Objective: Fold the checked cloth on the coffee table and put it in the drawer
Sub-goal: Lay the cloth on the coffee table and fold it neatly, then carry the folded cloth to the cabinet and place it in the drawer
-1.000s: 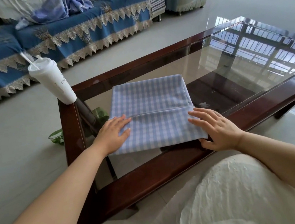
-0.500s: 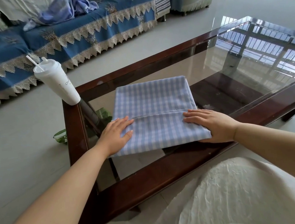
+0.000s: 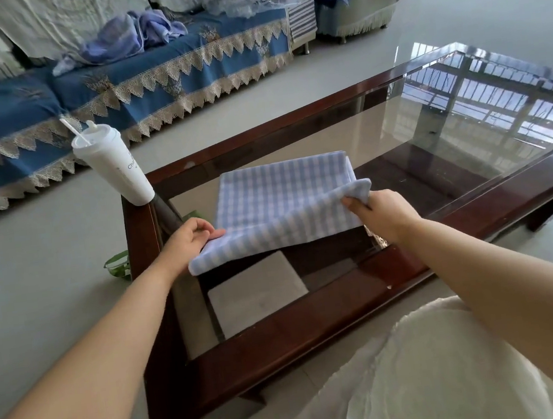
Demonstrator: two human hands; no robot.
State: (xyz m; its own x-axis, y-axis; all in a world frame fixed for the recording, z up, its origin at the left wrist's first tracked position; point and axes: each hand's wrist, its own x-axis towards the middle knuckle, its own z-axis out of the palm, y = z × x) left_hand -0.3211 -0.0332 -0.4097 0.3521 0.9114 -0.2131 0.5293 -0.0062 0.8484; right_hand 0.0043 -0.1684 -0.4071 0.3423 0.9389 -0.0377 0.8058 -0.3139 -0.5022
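Observation:
The blue-and-white checked cloth (image 3: 285, 205), folded into a rectangle, lies on the glass top of the coffee table (image 3: 283, 339), its near edge raised off the glass. My left hand (image 3: 187, 242) pinches the cloth's near left corner. My right hand (image 3: 380, 213) grips the near right corner and lifts it, so that side curls upward. The far edge of the cloth still rests on the glass. No drawer is visible.
A white lidded cup with a straw (image 3: 115, 165) stands on the table's far left wooden corner. A blue sofa with lace trim (image 3: 116, 86) runs along the back, crumpled clothes on it. A green object (image 3: 117, 265) lies on the floor left of the table.
Both hands went from pressing flat on the cloth to gripping its near corners, and the near edge has lifted off the glass.

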